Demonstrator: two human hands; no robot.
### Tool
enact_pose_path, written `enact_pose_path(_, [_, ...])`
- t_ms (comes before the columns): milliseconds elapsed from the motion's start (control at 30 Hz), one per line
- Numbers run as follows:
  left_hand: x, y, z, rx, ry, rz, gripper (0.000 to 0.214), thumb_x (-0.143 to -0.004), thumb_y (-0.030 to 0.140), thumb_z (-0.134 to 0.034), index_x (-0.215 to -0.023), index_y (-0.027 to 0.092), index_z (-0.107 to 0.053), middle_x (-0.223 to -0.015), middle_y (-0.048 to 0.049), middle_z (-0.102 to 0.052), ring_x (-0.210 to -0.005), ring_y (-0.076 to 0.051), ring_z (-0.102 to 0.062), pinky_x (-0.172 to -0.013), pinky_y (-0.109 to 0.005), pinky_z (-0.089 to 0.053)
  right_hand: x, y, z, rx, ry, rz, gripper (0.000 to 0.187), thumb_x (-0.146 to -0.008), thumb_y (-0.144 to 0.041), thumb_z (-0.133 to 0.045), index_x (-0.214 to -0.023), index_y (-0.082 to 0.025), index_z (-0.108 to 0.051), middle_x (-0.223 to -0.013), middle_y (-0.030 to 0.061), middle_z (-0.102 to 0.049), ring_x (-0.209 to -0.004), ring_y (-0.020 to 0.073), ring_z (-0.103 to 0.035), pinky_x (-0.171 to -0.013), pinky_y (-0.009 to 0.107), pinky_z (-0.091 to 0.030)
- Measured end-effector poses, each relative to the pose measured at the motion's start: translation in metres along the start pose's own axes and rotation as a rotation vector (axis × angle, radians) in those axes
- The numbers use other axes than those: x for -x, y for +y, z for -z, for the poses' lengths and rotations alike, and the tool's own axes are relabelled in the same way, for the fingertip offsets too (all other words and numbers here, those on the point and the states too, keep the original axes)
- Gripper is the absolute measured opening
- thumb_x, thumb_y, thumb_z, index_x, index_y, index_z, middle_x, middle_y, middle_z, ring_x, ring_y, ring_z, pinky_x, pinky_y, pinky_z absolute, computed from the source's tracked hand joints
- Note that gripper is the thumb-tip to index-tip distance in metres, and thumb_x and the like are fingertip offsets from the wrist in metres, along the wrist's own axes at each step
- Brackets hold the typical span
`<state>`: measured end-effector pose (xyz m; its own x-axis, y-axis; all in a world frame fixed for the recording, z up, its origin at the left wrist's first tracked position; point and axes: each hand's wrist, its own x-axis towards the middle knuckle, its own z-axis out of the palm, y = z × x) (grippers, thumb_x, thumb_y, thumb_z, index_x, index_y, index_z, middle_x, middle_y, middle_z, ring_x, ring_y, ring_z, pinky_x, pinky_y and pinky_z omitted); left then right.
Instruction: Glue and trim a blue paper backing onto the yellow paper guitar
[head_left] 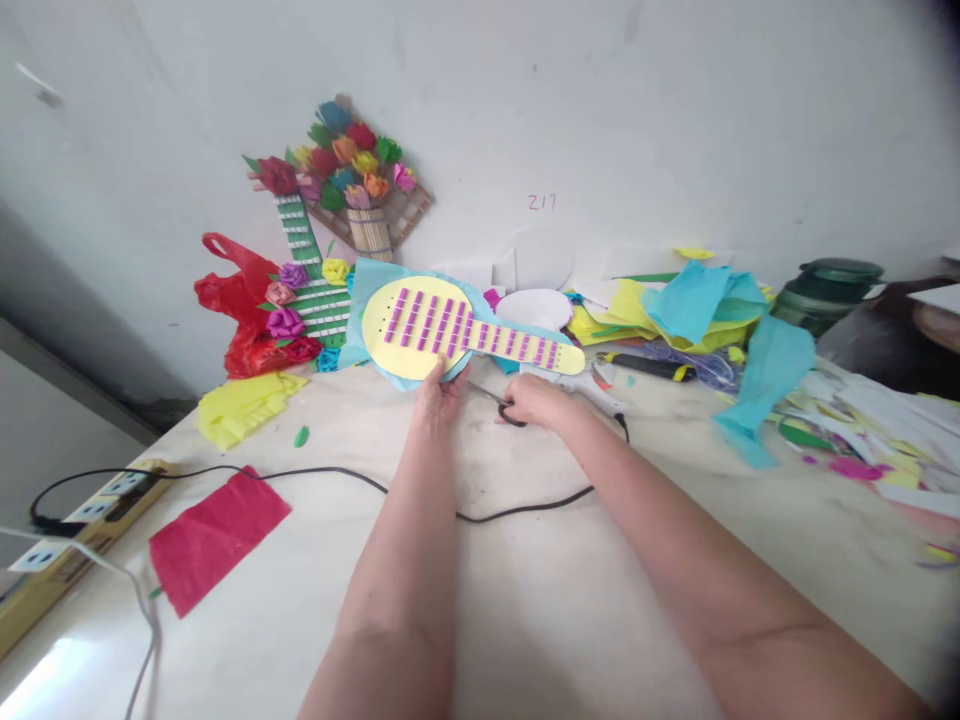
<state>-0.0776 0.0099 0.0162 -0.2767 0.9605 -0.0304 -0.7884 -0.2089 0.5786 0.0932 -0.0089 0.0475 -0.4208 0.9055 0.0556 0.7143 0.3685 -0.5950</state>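
Head view: the left hand (437, 397), thumb in front, pinches the guitar cut-out (450, 325) and the blue sheet (370, 278) behind it over the worktop (525, 600), apparently steadying both; the right hand (541, 403) grips scissors (498, 401), blades angled towards their lower edge.

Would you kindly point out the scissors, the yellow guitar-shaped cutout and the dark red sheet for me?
Scissors (504, 407): head view, on the dark handle.
Yellow guitar-shaped cutout (417, 320): head view, on its round body.
Dark red sheet (220, 541): head view, on its middle.
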Motion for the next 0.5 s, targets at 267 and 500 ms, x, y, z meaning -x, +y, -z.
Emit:
enact_pose_path(267, [0.005, -0.001, -0.004, -0.018, -0.029, 0.082, 0.039, -0.077, 0.009, -0.056, -0.115, 0.019, -0.052, -0.104, -0.0075, -0.064, -0.089, -0.020, -0.063, -0.077, -0.034, -0.054, -0.003, -0.011, -0.010, -0.085, 0.100, 0.003, 0.009, -0.060, -0.020, -0.064, -0.054, -0.018, -0.057, -0.059, 0.0031, -0.058, -0.061, 0.0156, -0.054, -0.050, 0.024, -0.035])
enact_pose_path(500, [0.011, -0.005, -0.008, -0.023, -0.116, 0.187, 0.034, -0.077, 0.009, -0.056, -0.110, 0.016, -0.055, -0.103, -0.0093, -0.064, -0.090, -0.021, -0.063, -0.075, -0.032, -0.055, -0.014, -0.014, -0.035, -1.349, 0.199, -0.192, 0.024, -0.065, -0.036, -0.065, -0.076, -0.018, -0.055, -0.064, -0.0008, -0.056, -0.048, 0.0075, -0.047, -0.036, 0.018, -0.031])
